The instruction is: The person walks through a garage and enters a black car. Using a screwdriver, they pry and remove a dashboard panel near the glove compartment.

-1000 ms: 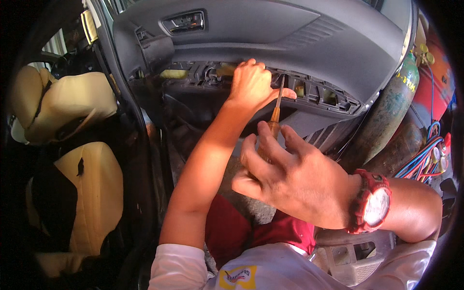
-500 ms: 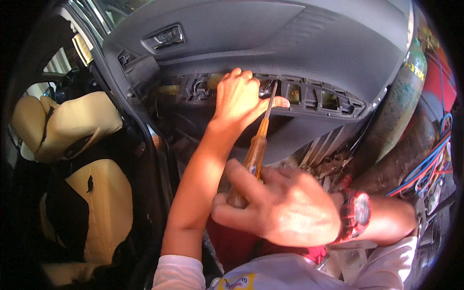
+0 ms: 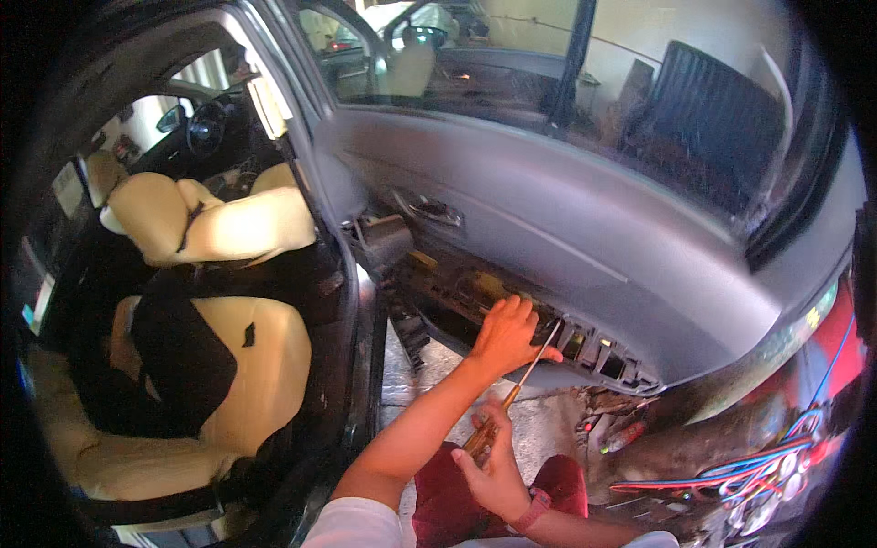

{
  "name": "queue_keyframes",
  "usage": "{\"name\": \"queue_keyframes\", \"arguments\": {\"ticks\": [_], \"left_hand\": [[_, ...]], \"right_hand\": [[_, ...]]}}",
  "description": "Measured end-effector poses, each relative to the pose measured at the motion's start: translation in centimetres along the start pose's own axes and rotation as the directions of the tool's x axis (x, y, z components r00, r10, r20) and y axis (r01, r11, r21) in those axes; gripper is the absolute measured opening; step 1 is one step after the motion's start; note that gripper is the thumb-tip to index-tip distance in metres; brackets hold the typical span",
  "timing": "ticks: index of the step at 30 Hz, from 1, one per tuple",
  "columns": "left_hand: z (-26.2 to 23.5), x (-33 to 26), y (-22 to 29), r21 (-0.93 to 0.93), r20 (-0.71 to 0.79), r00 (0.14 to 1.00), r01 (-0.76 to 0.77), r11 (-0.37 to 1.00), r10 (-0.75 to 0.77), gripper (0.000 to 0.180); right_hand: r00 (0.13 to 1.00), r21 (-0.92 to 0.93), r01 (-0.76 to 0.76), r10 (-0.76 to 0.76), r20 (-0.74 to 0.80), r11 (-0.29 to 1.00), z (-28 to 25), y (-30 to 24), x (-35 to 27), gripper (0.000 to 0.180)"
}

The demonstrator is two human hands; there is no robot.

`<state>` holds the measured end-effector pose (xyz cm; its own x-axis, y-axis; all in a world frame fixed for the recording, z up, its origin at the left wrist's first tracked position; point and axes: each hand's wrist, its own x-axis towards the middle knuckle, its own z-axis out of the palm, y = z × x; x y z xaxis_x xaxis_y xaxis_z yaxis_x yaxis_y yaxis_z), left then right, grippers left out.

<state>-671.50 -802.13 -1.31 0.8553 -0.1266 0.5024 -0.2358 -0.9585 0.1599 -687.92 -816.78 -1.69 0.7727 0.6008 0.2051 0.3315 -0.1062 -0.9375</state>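
1. Gripping the amber handle of a screwdriver [image 3: 512, 397], the right hand [image 3: 493, 470] has its fingers curled tight around it, near the person's lap.
2. Screwdriver shaft slants up and right; tip at the open slot row of the grey door panel [image 3: 585, 237].
3. Left hand [image 3: 507, 333] rests on that slot row, fingers together, just left of the tip.
4. Beige car seat [image 3: 247, 365] at left.
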Motion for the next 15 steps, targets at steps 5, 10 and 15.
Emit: {"name": "queue_keyframes", "arguments": {"ticks": [5, 10, 15], "left_hand": [[-2.8, -0.1, -1.2, 0.063, 0.044, 0.999, -0.011, 0.998, 0.008, 0.078], [-7.4, -7.4, -0.4, -0.355, 0.313, 0.703, 0.710, 0.608, -0.639, 0.034], [-8.3, -18.0, 4.6, -0.222, 0.914, 0.127, 0.951, -0.215, -0.385, 0.084]], "right_hand": [[0.971, 0.290, -0.146, 0.193, -0.139, 0.946, 0.5, -1.2, 1.5, 0.114], [0.728, 0.471, -0.523, 0.660, -0.187, 0.710, 2.0, 1.9, 0.9, 0.072], [0.665, 0.351, -0.603, 0.694, -0.277, 0.717, 0.4, 4.5, 1.3, 0.050]]}}
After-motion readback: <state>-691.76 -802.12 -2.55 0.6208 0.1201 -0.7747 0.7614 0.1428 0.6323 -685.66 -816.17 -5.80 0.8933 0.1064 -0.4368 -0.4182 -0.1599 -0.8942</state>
